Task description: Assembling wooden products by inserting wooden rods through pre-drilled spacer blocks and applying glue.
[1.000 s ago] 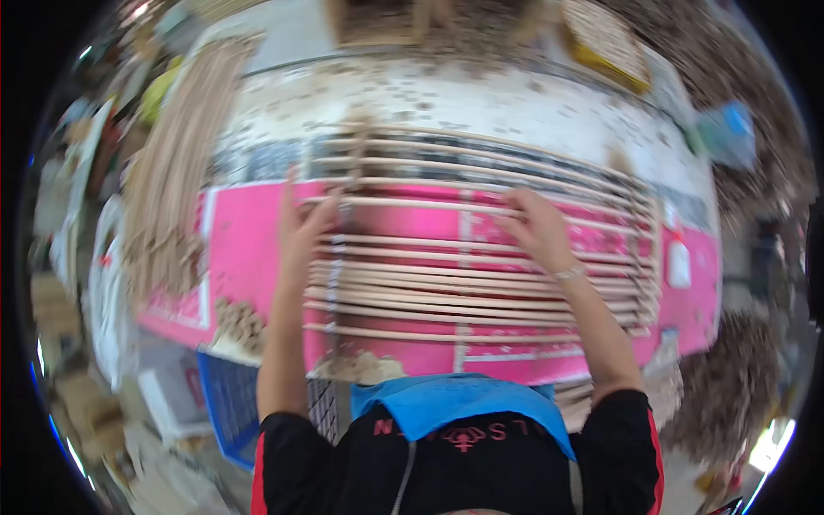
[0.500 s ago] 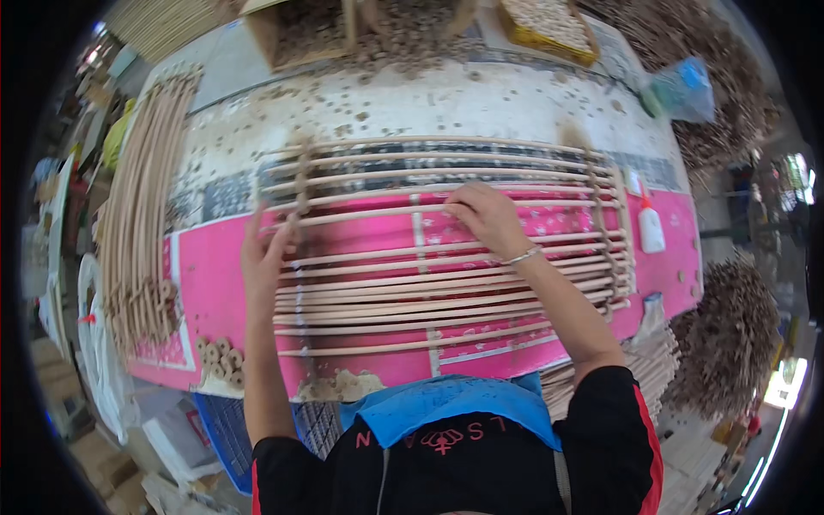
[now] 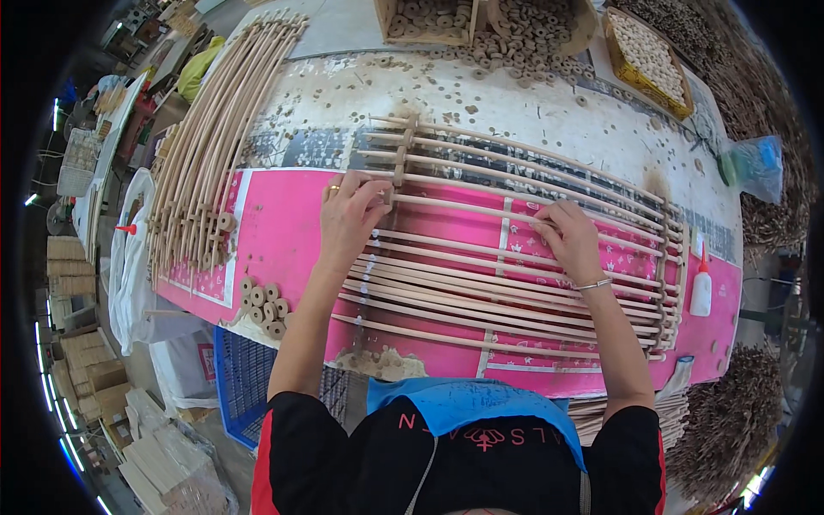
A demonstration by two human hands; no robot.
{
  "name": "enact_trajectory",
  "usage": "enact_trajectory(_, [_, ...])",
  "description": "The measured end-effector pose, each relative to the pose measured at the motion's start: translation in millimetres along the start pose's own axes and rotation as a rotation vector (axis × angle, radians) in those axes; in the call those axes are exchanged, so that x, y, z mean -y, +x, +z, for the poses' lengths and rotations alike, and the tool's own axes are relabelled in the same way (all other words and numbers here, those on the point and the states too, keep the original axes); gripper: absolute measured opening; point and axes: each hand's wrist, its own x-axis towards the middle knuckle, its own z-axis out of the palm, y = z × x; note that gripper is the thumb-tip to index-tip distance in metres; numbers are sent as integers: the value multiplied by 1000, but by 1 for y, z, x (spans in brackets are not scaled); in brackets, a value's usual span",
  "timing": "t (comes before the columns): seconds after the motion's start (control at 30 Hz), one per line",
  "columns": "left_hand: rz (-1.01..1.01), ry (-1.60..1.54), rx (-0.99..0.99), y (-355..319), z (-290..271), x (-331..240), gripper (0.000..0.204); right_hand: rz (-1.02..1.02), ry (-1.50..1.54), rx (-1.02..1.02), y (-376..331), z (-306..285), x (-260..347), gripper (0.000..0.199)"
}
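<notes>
On the table lies a rack of thin wooden rods (image 3: 481, 286), set roughly parallel. Brown wooden rings (image 3: 400, 163) sit in a row on the left ends of the far rods, and another row of wooden rings (image 3: 662, 287) joins the right ends. My left hand (image 3: 345, 221) is closed at the left end of a middle rod, its fingertips around a wooden ring (image 3: 387, 196). With thumb and fingers together, my right hand (image 3: 570, 244) pinches the same wooden rod (image 3: 463, 208) further right. The nearer rods have bare left ends.
Ringed rods (image 3: 219, 129) lie stacked at the left, with loose rings (image 3: 264, 306) near the front edge. A white glue bottle (image 3: 701, 290) stands at the right. At the back are a wooden box (image 3: 427, 39) of rings and a yellow tray (image 3: 639, 75) of pale pieces.
The view has swung, so the table sits further right and tilted. My left hand has closed around the ring at the rod's end; my right hand still pinches a rod.
</notes>
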Motion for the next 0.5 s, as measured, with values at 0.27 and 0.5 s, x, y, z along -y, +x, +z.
enact_trajectory(0.27, [1, 1, 12, 2, 6, -5, 42, -173, -210, -64, 8, 0, 4, 12])
enact_trajectory(0.5, [-430, -367, -69, -47, -58, 53, 34, -86, -40, 53, -14, -9, 17, 13])
